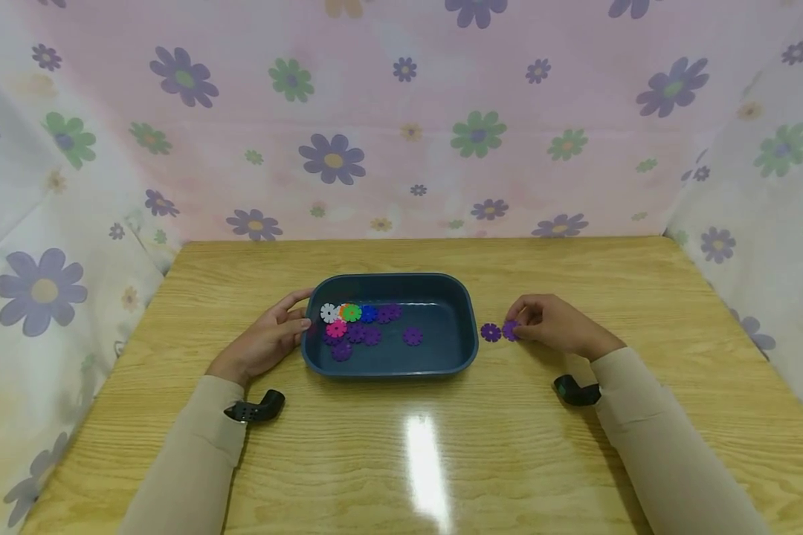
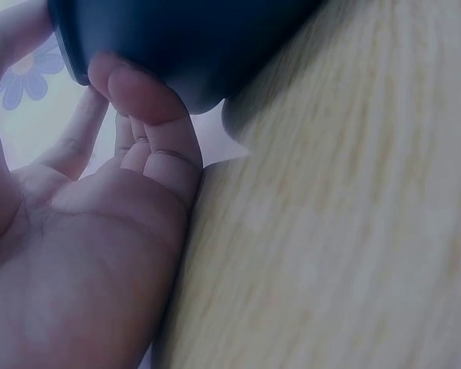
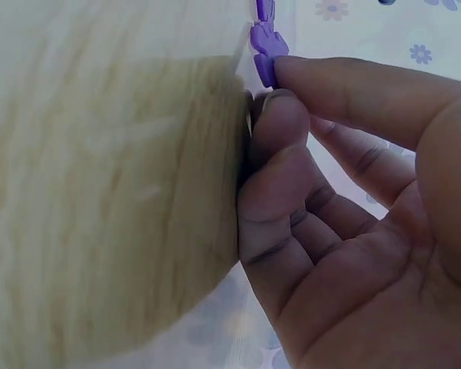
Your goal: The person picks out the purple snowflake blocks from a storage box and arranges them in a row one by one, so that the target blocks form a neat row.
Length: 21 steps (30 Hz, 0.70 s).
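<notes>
My left hand [image 1: 271,338] holds the left end of a dark blue plastic basin [image 1: 401,369], thumb at its rim; in the left wrist view, fingers [image 2: 165,146] curl against the basin's outer wall [image 2: 192,46]. Inside lie several flower-shaped interlocking discs: a white disc [image 1: 329,313], a green disc [image 1: 352,313], a pink disc [image 1: 337,328], a blue disc [image 1: 369,313] and several purple ones. To the right of the basin, my right hand [image 1: 554,325] pinches a purple disc [image 1: 510,330] between thumb and finger. Another purple disc [image 1: 491,332] lies just left of it.
The wood-grain table [image 1: 348,453] reaches back to a flower-printed cloth backdrop [image 1: 401,148], with more cloth along both sides. Black camera mounts sit on both wrists, the left mount [image 1: 257,409] and the right mount [image 1: 575,391], close over the table.
</notes>
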Tool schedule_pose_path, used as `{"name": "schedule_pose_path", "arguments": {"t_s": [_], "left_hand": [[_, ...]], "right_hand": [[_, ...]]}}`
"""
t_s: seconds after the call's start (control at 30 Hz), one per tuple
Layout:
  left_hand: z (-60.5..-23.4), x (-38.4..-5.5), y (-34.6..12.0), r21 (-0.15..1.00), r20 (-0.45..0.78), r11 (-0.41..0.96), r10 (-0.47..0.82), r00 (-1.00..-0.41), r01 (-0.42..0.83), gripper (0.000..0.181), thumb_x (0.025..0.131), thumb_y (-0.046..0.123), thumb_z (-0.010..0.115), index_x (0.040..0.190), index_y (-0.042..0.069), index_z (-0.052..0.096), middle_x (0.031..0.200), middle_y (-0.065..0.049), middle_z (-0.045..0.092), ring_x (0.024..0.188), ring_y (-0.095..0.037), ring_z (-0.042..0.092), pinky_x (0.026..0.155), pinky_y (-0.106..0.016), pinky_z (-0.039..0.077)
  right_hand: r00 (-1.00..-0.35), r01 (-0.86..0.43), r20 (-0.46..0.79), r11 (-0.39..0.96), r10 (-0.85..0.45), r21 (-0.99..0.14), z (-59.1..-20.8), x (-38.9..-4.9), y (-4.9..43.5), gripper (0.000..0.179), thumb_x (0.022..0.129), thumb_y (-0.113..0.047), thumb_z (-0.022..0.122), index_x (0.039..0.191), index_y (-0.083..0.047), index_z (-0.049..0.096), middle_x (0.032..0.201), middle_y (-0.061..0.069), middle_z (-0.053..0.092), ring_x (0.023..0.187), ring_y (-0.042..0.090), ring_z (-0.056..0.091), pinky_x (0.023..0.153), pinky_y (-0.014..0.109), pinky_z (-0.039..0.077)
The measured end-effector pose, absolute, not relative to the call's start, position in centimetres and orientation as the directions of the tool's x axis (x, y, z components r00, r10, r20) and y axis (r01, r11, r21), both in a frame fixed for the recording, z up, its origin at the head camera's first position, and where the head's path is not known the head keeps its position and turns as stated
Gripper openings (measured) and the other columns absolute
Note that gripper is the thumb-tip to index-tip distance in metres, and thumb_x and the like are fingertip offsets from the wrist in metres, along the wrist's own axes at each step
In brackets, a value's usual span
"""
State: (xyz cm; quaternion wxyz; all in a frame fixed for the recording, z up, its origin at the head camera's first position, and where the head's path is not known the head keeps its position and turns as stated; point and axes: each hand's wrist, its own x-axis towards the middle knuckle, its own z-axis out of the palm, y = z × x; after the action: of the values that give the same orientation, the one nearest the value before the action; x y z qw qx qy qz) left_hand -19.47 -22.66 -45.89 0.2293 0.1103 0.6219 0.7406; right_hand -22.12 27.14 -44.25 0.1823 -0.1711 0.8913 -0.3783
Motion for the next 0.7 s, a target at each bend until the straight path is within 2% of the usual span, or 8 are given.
{"name": "schedule_pose_path", "arguments": {"t_s": [0.3,0.7], "left_hand": [[-46.14,-19.67,-22.57,0.973,-0.108,-0.127,0.486,-0.867,-0.192,0.058,0.103,0.006,0.052,0.155,0.014,0.027,0.120,-0.004,0.056,0.100,-0.009,0.062,0.086,-0.021,0.055],[-46.15,-19.68,-22.74,0.972,-0.110,-0.129,0.485,-0.868,-0.195,0.058,0.104,0.006,0.051,0.156,0.015,0.026,0.123,-0.004,0.055,0.103,-0.009,0.062,0.087,-0.022,0.054]], "right_hand": [[-0.881,-0.158,-0.192,0.649,-0.433,-0.744,-44.00,-21.75,26.92,0.014,0.094,-0.004,0.067,0.107,-0.006,0.067,0.092,0.011,0.060,0.080,0.019,0.056,0.070,0.025,0.049],[-0.879,-0.185,-0.184,0.669,-0.440,-0.720,-44.32,-22.13,26.91,0.014,0.093,-0.002,0.066,0.107,-0.006,0.068,0.091,0.008,0.060,0.081,0.019,0.055,0.069,0.025,0.049]]}}
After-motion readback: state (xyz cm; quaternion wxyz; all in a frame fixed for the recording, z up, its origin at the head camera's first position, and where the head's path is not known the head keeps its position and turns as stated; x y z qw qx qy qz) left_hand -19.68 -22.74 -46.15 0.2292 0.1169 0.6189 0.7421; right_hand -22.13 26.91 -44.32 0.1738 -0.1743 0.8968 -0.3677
